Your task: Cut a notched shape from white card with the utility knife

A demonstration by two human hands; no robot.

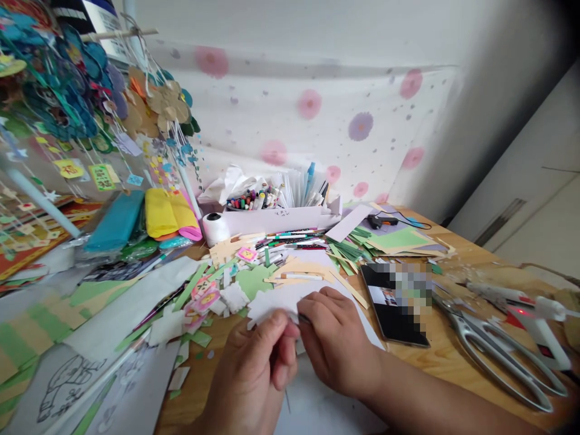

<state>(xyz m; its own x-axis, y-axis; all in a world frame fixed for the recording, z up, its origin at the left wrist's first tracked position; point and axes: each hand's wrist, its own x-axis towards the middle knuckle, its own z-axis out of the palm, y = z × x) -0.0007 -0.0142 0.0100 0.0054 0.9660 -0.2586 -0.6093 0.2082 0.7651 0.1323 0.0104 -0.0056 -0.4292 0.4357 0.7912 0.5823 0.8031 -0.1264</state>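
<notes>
My left hand (256, 353) is closed, its thumb pressed against the fingers near the middle of the desk. Beside it, my right hand (335, 344) is closed too, fingertips almost meeting those of the left. A small dark edge shows at the right fingertips, and a bit of pale material shows between the hands; what each hand grips is mostly hidden. Behind the fingers lies white paper with a scalloped edge (269, 302). Under my wrists is a large white sheet (317, 399) with faint marks.
Paper scraps (208, 296) cover the left side. At right are a tablet-like screen (389, 329), large scissors (493, 356) and a white glue gun (539, 326). Behind stand a box of markers (281, 220) and a thread spool (216, 229). Hanging ornaments (167, 106) fill the upper left.
</notes>
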